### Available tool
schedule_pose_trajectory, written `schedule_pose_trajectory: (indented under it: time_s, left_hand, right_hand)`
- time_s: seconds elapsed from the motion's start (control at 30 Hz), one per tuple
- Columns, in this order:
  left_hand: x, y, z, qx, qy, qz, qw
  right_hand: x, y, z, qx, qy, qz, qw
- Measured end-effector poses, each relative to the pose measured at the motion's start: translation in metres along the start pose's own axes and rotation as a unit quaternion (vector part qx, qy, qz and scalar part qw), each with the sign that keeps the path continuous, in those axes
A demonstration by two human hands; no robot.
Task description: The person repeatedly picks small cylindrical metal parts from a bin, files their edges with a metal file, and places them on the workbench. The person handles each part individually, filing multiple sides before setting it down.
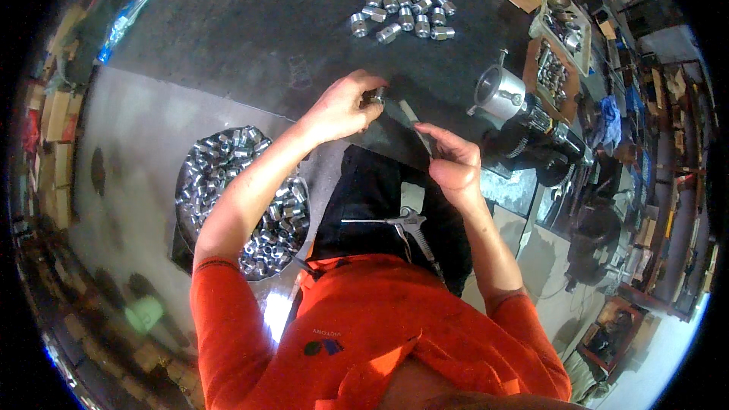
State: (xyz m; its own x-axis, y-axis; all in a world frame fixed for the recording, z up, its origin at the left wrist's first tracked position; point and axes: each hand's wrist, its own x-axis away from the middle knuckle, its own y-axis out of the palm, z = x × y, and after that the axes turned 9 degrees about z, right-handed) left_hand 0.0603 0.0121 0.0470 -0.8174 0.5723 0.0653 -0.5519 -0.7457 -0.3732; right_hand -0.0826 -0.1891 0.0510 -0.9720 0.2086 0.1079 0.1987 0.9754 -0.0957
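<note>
A small metal fitting (374, 96) is pinched between the fingertips of the left hand (342, 106), just above the near edge of the dark workbench (250, 23). The fingers are closed on it, so only a part of the piece can be seen. The right hand (453, 159) is held a little lower and to the right, near the left hand but not touching it; a thin, flat metal tool (414, 118) is gripped in it, with its tip pointed up toward the fitting (whether the tip touches the fitting cannot be told).

Further back on the workbench, a group of shiny metal fittings (402, 14) is laid out, well apart from both hands. To the person's left, below the bench, a round basin (247, 201) full of the same kind of metal pieces is seen, partly covered by the left forearm. On the lap, over dark cloth, an air blow gun (406, 222) is lying. To the right of the hands a metal cylinder on a dark machine (524, 121) is standing at the bench edge, and behind it a tray with more metal parts (558, 49) is placed. Orange sleeves are worn on both arms.
</note>
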Motion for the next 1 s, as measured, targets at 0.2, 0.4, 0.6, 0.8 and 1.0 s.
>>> schedule_pose_trajectory:
  time_s: [0.2, 0.4, 0.6, 0.8, 1.0]
  left_hand:
    - [-0.001, -0.009, -0.003, -0.163, 0.117, 0.053, 0.978]
    - [0.011, -0.014, 0.005, -0.24, 0.126, 0.124, 0.955]
    - [0.021, -0.015, 0.004, -0.235, 0.092, 0.141, 0.957]
    - [0.02, -0.006, -0.009, -0.216, 0.11, 0.18, 0.953]
    - [0.039, -0.008, -0.01, -0.211, 0.054, 0.272, 0.937]
  right_hand:
    - [0.003, -0.002, 0.004, -0.04, 0.003, 0.01, 0.999]
    - [0.004, -0.003, 0.01, 0.117, -0.058, 0.022, 0.991]
    - [0.003, 0.0, -0.011, 0.379, -0.14, -0.013, 0.915]
    - [-0.002, 0.0, -0.015, 0.382, -0.161, -0.035, 0.909]
    - [-0.01, 0.007, -0.019, 0.278, -0.16, -0.078, 0.944]
